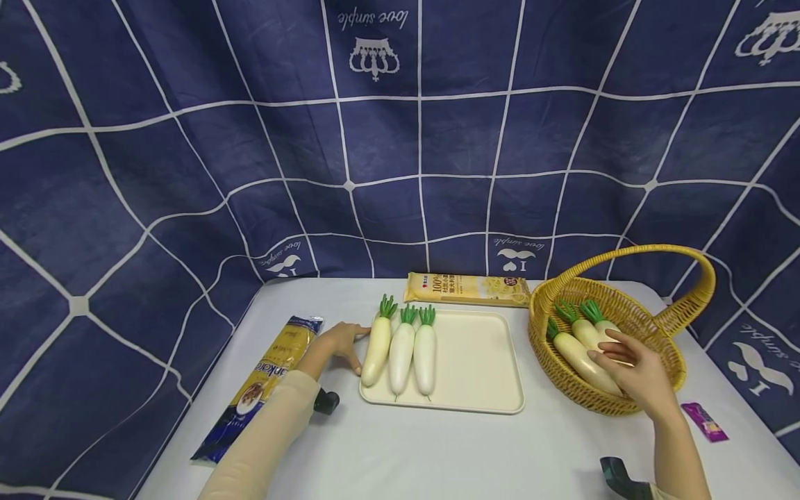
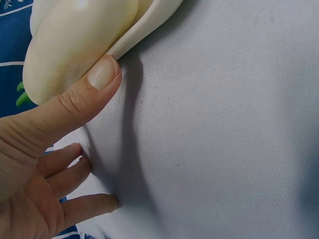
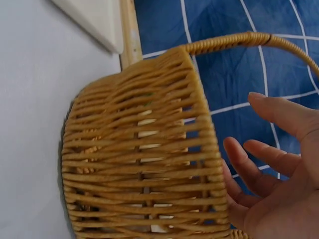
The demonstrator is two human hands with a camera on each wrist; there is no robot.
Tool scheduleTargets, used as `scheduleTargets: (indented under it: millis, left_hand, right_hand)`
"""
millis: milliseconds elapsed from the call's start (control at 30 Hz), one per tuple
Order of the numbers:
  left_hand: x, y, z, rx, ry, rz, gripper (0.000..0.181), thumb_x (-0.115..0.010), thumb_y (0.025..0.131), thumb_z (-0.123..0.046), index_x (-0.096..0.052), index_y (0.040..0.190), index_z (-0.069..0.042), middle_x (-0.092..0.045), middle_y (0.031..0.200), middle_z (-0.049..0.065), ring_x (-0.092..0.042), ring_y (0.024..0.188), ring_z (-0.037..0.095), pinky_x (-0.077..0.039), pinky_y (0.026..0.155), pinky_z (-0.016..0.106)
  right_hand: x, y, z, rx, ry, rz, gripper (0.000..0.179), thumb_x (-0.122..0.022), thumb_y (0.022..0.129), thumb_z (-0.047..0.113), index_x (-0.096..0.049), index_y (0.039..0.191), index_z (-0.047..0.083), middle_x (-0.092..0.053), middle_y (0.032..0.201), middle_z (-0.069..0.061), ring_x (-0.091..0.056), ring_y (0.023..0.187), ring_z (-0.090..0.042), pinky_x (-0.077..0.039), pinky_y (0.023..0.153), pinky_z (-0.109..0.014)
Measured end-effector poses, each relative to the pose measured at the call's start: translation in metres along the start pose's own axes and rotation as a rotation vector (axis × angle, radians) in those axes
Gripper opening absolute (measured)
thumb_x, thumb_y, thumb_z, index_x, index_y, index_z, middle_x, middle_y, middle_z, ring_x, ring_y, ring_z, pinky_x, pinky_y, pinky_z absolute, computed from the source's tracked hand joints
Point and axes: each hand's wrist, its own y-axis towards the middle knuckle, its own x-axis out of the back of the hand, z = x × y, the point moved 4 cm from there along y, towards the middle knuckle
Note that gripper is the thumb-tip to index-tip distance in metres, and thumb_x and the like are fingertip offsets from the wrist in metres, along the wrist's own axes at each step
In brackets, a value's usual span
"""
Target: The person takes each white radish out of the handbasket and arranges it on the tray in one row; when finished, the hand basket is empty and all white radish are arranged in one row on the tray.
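Observation:
Three white radishes with green tops lie side by side on the left part of a cream tray. My left hand is at the tray's left edge, beside the outermost radish. In the left wrist view its thumb lies against the tray's rim, close under that radish, and the other fingers are spread near the table. Over a wicker basket hovers my right hand, fingers loosely bent. Inside the basket are three more radishes, partly covered by that hand. The right wrist view shows nothing in its grasp.
A yellow noodle packet lies behind the tray. On the left is a blue and yellow pasta packet, partly behind my left arm. A small purple packet lies right of the basket, whose tall handle arches up. A blue checked cloth hangs behind.

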Motion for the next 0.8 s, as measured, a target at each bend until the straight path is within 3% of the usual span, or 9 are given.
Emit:
scheduleTargets:
  millis: [167, 300, 367, 433, 533, 700, 800]
  left_hand:
    - [0.000, -0.001, 0.000, 0.002, 0.005, 0.005, 0.097, -0.091, 0.052, -0.023, -0.048, 0.138, -0.012, -0.042, 0.142, 0.022, -0.033, 0.132, 0.045, -0.029, 0.109, 0.056]
    - [0.000, -0.002, 0.000, 0.001, 0.016, 0.005, 0.097, -0.091, 0.052, -0.022, -0.049, 0.138, -0.012, -0.042, 0.142, 0.022, -0.033, 0.132, 0.046, -0.029, 0.109, 0.056]
    - [0.000, -0.002, -0.001, 0.002, 0.017, 0.005, 0.097, -0.091, 0.052, -0.023, -0.048, 0.138, -0.012, -0.042, 0.142, 0.022, -0.033, 0.132, 0.046, -0.029, 0.109, 0.056]
    - [0.000, -0.001, -0.001, 0.008, 0.010, 0.006, 0.097, -0.091, 0.052, -0.023, -0.048, 0.138, -0.012, -0.042, 0.142, 0.022, -0.033, 0.132, 0.045, -0.029, 0.109, 0.056]
    - [0.000, -0.001, -0.001, 0.010, 0.008, 0.007, 0.097, -0.091, 0.052, -0.023, -0.048, 0.138, -0.013, -0.041, 0.142, 0.022, -0.034, 0.132, 0.044, -0.030, 0.109, 0.056]
    - [-0.001, -0.001, 0.000, 0.000, 0.016, 0.004, 0.096, -0.091, 0.052, -0.022, -0.049, 0.138, -0.012, -0.042, 0.142, 0.023, -0.035, 0.131, 0.044, -0.031, 0.108, 0.055]
    - [-0.001, -0.001, 0.000, -0.001, 0.014, 0.003, 0.096, -0.091, 0.052, -0.023, -0.049, 0.138, -0.012, -0.042, 0.142, 0.023, -0.035, 0.131, 0.044, -0.030, 0.109, 0.055]
  right_hand:
    - [0.000, 0.003, -0.007, -0.016, -0.024, 0.003, 0.061, -0.069, 0.086, 0.020, -0.043, 0.129, -0.014, -0.060, 0.106, -0.030, -0.045, 0.077, 0.019, -0.046, 0.062, -0.006]
    - [-0.002, 0.006, -0.013, -0.036, -0.037, 0.030, 0.062, -0.068, 0.086, 0.021, -0.042, 0.129, -0.016, -0.058, 0.108, -0.034, -0.046, 0.076, 0.018, -0.047, 0.062, -0.007]
    - [-0.003, 0.007, -0.015, -0.049, -0.053, 0.050, 0.063, -0.068, 0.087, 0.022, -0.041, 0.129, -0.016, -0.057, 0.110, -0.034, -0.054, 0.080, 0.007, -0.048, 0.062, -0.009]
    - [-0.005, 0.009, -0.017, -0.065, -0.075, 0.077, 0.065, -0.068, 0.087, 0.025, -0.040, 0.129, -0.017, -0.056, 0.111, -0.035, -0.063, 0.085, -0.012, -0.049, 0.061, -0.012]
    - [-0.007, 0.011, -0.020, -0.083, -0.113, 0.118, 0.068, -0.067, 0.087, 0.027, -0.038, 0.129, -0.018, -0.054, 0.114, -0.038, -0.060, 0.096, -0.045, -0.055, 0.064, -0.022]
    - [-0.013, 0.014, -0.021, -0.080, -0.176, 0.157, 0.071, -0.069, 0.085, 0.028, -0.038, 0.129, -0.018, -0.054, 0.114, -0.039, -0.055, 0.102, -0.052, -0.056, 0.075, -0.047]
    - [-0.015, 0.016, -0.020, -0.065, -0.201, 0.173, 0.071, -0.070, 0.084, 0.028, -0.038, 0.128, -0.018, -0.056, 0.111, -0.038, -0.056, 0.100, -0.051, -0.053, 0.077, -0.052]
